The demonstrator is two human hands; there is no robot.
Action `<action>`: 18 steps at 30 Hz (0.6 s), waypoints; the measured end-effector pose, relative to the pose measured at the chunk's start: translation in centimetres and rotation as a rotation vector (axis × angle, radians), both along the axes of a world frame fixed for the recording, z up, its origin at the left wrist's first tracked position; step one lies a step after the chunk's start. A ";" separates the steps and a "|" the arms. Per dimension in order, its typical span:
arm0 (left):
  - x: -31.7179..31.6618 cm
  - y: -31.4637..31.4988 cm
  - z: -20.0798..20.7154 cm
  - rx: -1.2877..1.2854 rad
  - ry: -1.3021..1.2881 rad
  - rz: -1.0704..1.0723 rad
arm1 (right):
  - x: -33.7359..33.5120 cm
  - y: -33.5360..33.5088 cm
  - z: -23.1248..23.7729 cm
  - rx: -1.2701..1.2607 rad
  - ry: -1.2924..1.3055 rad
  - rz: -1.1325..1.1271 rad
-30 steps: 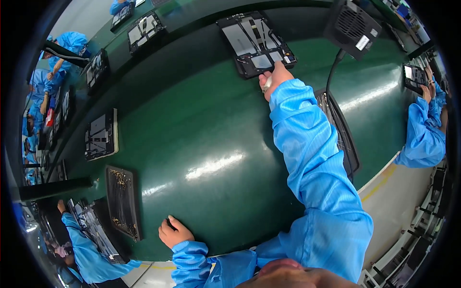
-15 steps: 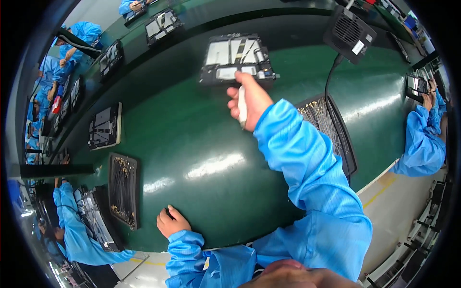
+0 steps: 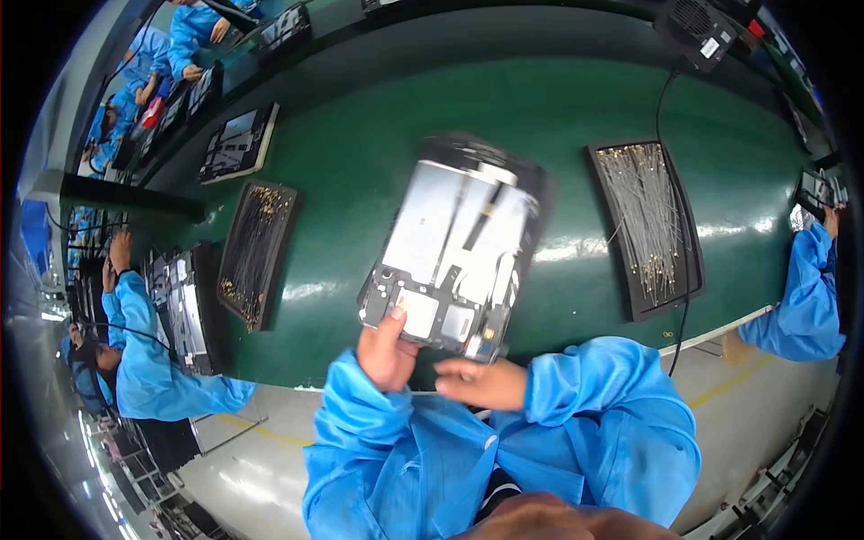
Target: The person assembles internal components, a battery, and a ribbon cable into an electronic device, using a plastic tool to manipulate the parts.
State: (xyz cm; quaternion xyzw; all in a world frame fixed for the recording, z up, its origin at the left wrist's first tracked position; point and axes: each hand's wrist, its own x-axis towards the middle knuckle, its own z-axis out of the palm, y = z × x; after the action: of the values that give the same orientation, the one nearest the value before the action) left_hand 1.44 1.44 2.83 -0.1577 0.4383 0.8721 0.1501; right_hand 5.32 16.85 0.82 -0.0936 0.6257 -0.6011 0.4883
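My left hand is closed on the near left corner of an opened tablet, thumb on top. The tablet is tilted over the near part of the bench, its silver batteries, dark ribbon cables and circuit parts facing up. The picture of its far end is smeared. Close by the tablet's near right corner is my right hand, its thumb and fingers pointing left. A small pale piece shows just under this hand, seemingly the white pen-like tool; most of it is hidden.
Trays of thin cables lie on the green bench: a black one left, another right with a power cord across it. A second tablet lies far left. A black vented device stands far right. Co-workers sit at both sides.
The opened tablet has come from the far side of the bench to near my body. My left hand has taken hold of it. My right hand has drawn back toward me.
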 end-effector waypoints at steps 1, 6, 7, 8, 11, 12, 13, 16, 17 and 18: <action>-0.2 -1.6 0.5 -0.045 0.002 -0.093 | 0.8 0.3 -0.6 0.004 0.249 0.160; -3.3 -5.4 -1.3 -0.523 -0.064 -0.310 | 1.0 -1.1 -0.7 -0.235 -0.046 0.172; -4.0 -6.2 -3.3 -0.875 0.052 -0.347 | 0.3 -1.0 -0.5 -0.141 -0.353 0.197; -4.2 -6.0 -3.1 -1.168 0.171 -0.208 | -1.0 -1.1 -0.5 -0.150 -0.097 0.264; -6.9 -8.8 -1.8 -1.540 0.358 0.147 | -2.0 -0.2 -1.1 -0.082 -0.282 0.332; -8.0 -10.4 -1.3 -1.685 0.339 0.197 | -1.9 0.1 -1.2 -0.077 -0.281 0.339; -9.0 -12.5 -0.7 -1.830 0.321 0.250 | -1.9 0.0 -1.1 -0.074 -0.280 0.346; -10.1 -19.7 -2.7 -2.281 0.210 0.322 | -2.2 -0.5 -1.5 -0.075 -0.294 0.366; -10.2 -20.4 -3.1 -2.218 0.049 0.187 | -2.3 -0.4 -1.6 -0.081 -0.311 0.361; -10.4 -22.6 -4.7 -2.042 0.043 0.169 | -2.5 -0.4 -1.4 -0.085 -0.317 0.362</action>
State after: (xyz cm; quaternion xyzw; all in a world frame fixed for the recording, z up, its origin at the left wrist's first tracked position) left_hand -8.91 -21.11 -1.90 -0.2249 0.9618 0.0930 -0.1256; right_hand 2.81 16.47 -0.57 -0.1290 0.4886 -0.5367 0.6757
